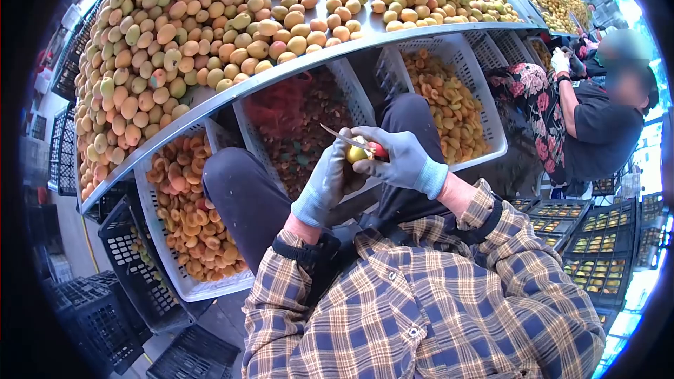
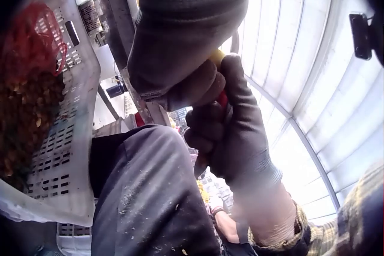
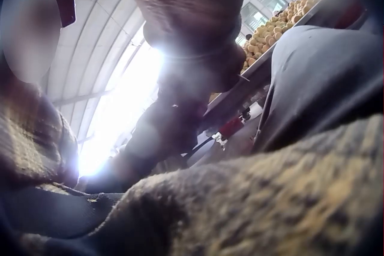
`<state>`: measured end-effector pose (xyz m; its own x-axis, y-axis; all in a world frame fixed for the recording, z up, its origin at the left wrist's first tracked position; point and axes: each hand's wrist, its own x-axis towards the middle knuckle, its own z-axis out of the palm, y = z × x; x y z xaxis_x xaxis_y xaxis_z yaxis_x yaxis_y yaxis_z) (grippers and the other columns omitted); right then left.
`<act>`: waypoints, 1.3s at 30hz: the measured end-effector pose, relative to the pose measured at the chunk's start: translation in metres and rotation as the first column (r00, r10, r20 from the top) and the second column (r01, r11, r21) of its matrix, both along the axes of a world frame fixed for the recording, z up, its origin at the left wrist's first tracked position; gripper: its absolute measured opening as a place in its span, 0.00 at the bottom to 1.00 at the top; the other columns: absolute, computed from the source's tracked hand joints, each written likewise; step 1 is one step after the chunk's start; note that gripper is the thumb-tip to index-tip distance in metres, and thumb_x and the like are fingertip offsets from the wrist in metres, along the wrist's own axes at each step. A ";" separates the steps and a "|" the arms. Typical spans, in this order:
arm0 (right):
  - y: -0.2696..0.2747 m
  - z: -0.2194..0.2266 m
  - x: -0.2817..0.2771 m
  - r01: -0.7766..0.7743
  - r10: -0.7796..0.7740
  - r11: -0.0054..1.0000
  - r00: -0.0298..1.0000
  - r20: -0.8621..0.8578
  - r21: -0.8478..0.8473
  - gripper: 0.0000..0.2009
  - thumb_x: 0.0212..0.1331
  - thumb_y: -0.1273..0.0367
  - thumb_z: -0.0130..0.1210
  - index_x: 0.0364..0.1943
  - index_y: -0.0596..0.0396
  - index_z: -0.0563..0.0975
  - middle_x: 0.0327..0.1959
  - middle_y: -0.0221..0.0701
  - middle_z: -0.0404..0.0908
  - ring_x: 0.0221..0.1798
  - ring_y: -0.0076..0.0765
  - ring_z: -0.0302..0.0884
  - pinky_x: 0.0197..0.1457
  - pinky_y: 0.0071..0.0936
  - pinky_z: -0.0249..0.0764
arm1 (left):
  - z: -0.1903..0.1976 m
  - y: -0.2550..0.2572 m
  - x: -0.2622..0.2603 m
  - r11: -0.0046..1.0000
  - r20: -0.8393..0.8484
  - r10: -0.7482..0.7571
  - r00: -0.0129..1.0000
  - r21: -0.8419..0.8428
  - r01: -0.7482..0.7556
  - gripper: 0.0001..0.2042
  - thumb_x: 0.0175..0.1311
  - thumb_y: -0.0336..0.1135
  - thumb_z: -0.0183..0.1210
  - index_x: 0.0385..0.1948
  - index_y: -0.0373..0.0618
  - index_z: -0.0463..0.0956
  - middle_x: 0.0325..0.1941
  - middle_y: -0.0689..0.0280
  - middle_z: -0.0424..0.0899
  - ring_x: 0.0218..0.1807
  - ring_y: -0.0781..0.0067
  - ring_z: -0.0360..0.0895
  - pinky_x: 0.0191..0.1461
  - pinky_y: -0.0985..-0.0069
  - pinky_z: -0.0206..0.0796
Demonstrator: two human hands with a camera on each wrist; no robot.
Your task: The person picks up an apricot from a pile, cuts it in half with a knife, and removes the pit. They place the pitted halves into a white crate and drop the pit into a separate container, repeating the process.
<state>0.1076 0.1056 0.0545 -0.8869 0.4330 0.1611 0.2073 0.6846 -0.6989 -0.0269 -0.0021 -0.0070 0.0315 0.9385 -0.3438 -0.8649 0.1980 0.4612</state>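
Both hands wear grey-blue gloves and meet over the lap in the head view. My left hand grips a yellow-green apricot, its fingers partly hidden behind the fruit. From the other side my right hand holds a small knife by its red handle. The thin curved blade crosses over the apricot and points left. In the left wrist view the two hands press close together, with a bit of the red handle showing between the fingers. Glare and shadow darken the right wrist view, hiding the grip there.
A metal table heaped with whole apricots curves across the front. Beneath its edge stand a white crate of apricot halves, another with dark scraps and red netting, and a third of halves. Another person sits at right.
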 end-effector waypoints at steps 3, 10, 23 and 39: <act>-0.002 0.006 -0.003 -0.004 0.008 0.997 0.999 -0.042 0.082 0.25 0.50 0.54 0.65 0.49 0.53 0.74 0.29 0.41 0.81 0.32 0.49 0.81 0.33 0.34 0.77 | 0.013 0.003 0.006 1.000 0.014 -0.017 1.000 -0.023 0.018 0.23 0.69 0.61 0.41 0.43 0.50 0.72 0.34 0.72 0.78 0.28 0.85 0.74 0.25 0.86 0.64; -0.029 -0.018 -0.024 0.202 -0.202 0.979 0.962 -0.182 -0.019 0.19 0.56 0.58 0.60 0.45 0.55 0.75 0.31 0.44 0.80 0.35 0.52 0.80 0.35 0.35 0.77 | -0.004 0.010 0.025 0.862 -0.485 0.473 0.735 0.081 -0.501 0.28 0.73 0.56 0.35 0.24 0.43 0.73 0.19 0.72 0.71 0.21 0.82 0.67 0.26 0.81 0.60; -0.048 -0.033 -0.047 0.363 -0.429 0.891 0.868 -0.249 -0.272 0.14 0.58 0.60 0.59 0.41 0.54 0.78 0.29 0.43 0.80 0.34 0.51 0.81 0.36 0.35 0.76 | -0.007 0.012 0.015 0.813 -0.805 0.431 0.407 0.151 -0.562 0.34 0.70 0.61 0.33 0.32 0.36 0.78 0.23 0.63 0.78 0.28 0.72 0.73 0.36 0.71 0.65; -0.005 -0.027 -0.013 -0.111 -0.429 -0.016 0.898 -0.093 -0.994 0.20 0.65 0.50 0.48 0.45 0.53 0.76 0.14 0.15 0.59 0.11 0.13 0.49 0.14 0.16 0.48 | 0.001 0.011 0.002 0.959 -0.029 0.281 0.959 0.051 -0.279 0.23 0.69 0.58 0.40 0.38 0.47 0.74 0.22 0.70 0.72 0.20 0.77 0.65 0.21 0.81 0.56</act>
<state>0.0946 0.1005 0.0275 -0.7762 0.5195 -0.3573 -0.1870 -0.7309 -0.6564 -0.0245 0.0086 -0.0060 -0.2461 0.9229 -0.2962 -0.8656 -0.0718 0.4955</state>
